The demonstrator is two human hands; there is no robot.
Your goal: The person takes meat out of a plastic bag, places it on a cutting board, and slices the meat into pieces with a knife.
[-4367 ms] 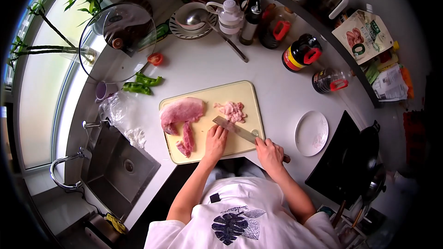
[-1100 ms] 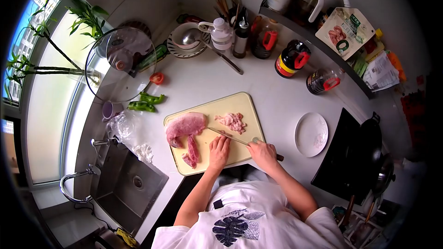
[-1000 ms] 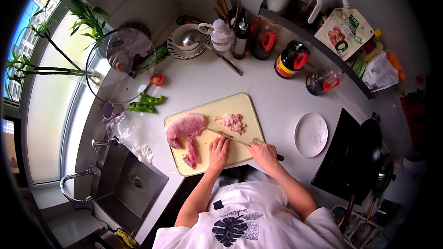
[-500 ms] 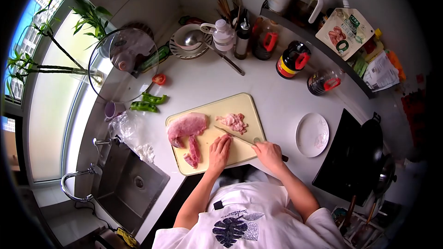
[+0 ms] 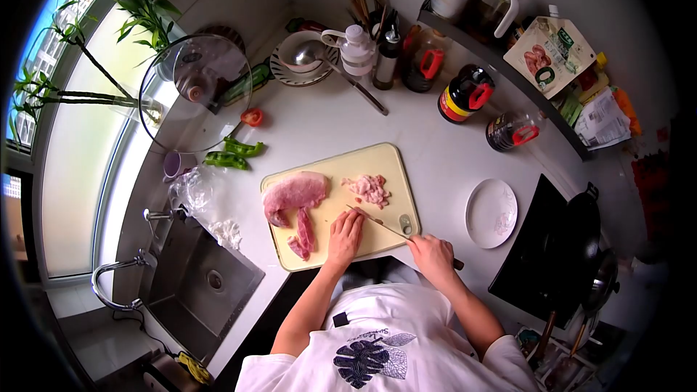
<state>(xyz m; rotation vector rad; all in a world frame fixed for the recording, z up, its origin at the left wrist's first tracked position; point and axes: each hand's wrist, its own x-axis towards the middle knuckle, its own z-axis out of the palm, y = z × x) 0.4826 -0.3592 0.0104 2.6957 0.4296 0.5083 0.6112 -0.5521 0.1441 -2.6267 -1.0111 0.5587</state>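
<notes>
My right hand is wrapped round the handle of a kitchen knife, its blade pointing up and left across the cutting board. Beside the blade, my left hand presses down with fingers bent and close together. A small piece of meat lies under those fingertips, mostly hidden. A large pink slab of meat rests on the board's left side, with cut strips below it. Beyond the blade sits a small heap of sliced meat.
A white plate lies right of the board, near a black cooktop. Green peppers, a cut tomato and a plastic bag lie left, above the sink. Sauce bottles and a ladle are behind.
My right hand has drawn the knife back a little, down and to the right. My left hand stays at nearly the same place on the board. The view has shifted slightly.
</notes>
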